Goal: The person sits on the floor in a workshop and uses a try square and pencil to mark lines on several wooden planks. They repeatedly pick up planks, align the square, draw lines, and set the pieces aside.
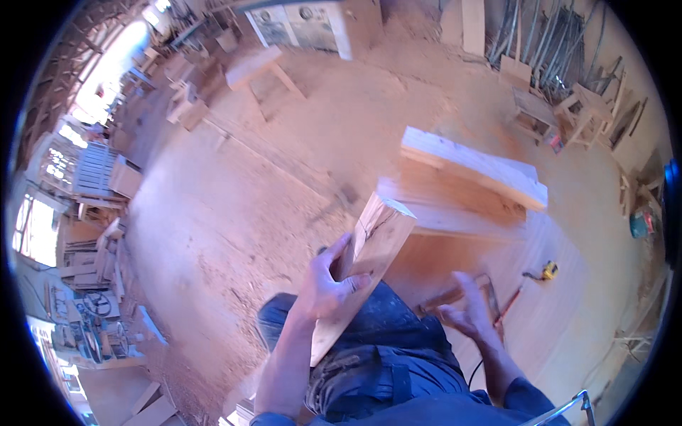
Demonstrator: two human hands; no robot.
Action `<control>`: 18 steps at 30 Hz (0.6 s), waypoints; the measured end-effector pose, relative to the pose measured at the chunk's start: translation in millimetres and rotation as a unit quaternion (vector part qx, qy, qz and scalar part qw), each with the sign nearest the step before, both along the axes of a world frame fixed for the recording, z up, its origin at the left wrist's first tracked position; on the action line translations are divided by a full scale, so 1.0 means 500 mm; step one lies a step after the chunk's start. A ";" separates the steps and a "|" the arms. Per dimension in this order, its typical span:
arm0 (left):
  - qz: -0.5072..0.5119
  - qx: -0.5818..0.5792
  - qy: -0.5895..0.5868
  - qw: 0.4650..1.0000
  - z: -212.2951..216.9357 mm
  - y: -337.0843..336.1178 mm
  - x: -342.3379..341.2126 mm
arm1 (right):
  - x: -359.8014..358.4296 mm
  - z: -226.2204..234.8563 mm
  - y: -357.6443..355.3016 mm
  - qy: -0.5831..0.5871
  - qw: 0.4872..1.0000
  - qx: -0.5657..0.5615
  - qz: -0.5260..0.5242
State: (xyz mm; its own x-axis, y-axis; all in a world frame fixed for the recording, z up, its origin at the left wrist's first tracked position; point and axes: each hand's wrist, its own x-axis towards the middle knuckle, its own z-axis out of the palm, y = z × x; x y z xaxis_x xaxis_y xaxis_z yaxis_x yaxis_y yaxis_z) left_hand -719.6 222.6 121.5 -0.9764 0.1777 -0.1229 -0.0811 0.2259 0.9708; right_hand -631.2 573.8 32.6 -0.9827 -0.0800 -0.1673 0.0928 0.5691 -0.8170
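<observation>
My left hand (324, 290) is closed around a thick wooden beam (379, 241), thumb on one face and fingers round the other side. The beam slants up and away from my lap, and its far end shows a pale cut face. My right hand (469, 312) is over the near part of the wooden workbench (543, 312), fingers apart and slightly blurred. Beside and partly behind that hand lies a brown angled tool (489, 292), its kind unclear. A red pencil-like stick (510, 304) lies to its right.
A yellow tape measure (549, 271) lies on the bench to the right. More thick timber (472, 167) rests at its far side. A small wooden trestle (257, 67) stands on the dusty floor. Machinery (99, 319) and wood stacks line the left; rods (547, 50) lean at the back right.
</observation>
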 end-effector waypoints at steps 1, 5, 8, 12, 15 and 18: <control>0.000 0.079 0.008 0.997 0.024 -0.010 -0.004 | -0.035 0.027 -0.081 -0.010 0.992 -0.111 0.060; 0.027 0.242 0.067 0.968 0.111 -0.014 -0.006 | -0.098 0.136 -0.402 0.007 0.863 -0.480 0.161; 0.116 0.197 0.155 0.961 0.155 -0.039 0.012 | -0.113 0.133 -0.499 0.021 0.870 -0.477 0.119; 0.163 0.104 0.232 0.953 0.259 -0.117 0.098 | -0.114 0.149 -0.564 -0.020 0.882 -0.439 0.169; 0.178 -0.125 0.342 0.914 0.318 -0.160 0.161 | -0.098 0.122 -0.586 -0.034 0.886 -0.412 0.210; 0.181 -0.235 0.340 0.893 0.330 -0.173 0.217 | -0.090 0.089 -0.606 -0.058 0.865 -0.441 0.233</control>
State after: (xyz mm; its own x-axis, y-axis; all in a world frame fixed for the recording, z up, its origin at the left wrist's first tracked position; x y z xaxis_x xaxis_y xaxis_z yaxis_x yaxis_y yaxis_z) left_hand -610.9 136.2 286.6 -0.8368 -0.0805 0.5416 0.3397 0.6994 0.6289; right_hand -676.2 270.9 77.3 -0.7906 -0.6088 0.0655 0.1317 -0.2735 -0.9528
